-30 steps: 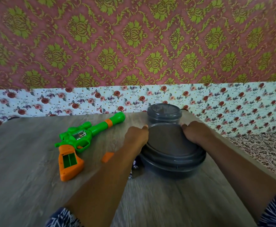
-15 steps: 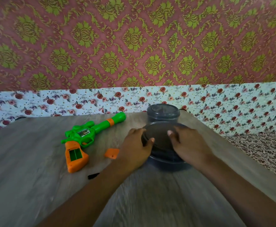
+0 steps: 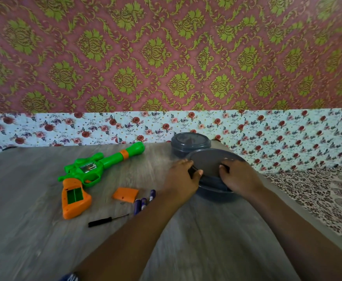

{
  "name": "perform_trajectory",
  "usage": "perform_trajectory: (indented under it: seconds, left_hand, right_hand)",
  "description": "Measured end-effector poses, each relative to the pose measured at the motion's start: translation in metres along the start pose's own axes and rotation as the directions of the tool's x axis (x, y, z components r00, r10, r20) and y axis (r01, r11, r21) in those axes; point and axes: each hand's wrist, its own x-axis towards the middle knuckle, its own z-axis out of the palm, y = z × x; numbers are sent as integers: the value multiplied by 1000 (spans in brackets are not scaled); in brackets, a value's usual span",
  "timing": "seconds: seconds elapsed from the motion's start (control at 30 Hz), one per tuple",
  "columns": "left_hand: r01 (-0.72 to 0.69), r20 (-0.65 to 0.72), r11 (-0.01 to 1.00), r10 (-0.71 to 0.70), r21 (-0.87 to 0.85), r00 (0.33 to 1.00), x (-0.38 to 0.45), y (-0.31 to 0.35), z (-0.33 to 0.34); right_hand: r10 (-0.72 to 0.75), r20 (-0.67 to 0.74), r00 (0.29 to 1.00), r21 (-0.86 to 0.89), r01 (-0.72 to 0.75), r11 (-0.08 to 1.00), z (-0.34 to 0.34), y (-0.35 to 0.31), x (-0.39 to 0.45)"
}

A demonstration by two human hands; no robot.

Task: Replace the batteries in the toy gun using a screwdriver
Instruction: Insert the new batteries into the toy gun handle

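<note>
Green toy gun (image 3: 89,175) well left of fingers (image 3: 186,164).

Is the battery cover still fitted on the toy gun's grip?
No: the orange battery cover lies on the table beside the toy gun, whose grip compartment is open.

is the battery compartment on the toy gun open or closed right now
Open: the toy gun compartment is uncovered, and its orange cover lies beside it.
</note>
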Motion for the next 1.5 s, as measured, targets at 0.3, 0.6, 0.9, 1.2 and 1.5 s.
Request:
perform_trajectory:
  seconds: [0.3,0.6,0.9,1.2,1.5]
  left_hand:
    - [-104,64,991,98,89,993,-8,-11,0]
    - [-182,77,947,168,263,983,-49,-38,-48]
    - [63,-159,950,-14,307,987,-83,-107,-131]
    - [514,-302,810,-433,284,849,-115,-151,-161]
    - [640,-171,756,-618,136,767,-82,-161,-160]
  right_hand:
    - [-31,-13,999,-201,27,979,8,-2,-5]
    - [-116,45,992,-210,123,970,-13,-43,2]
    - [-335,393,856,156,297,942,19,-125,-14]
    - [-297,533,793,116,279,953,44,-137,-16]
    - [-211,500,840,84,196,977,55,-141,-12]
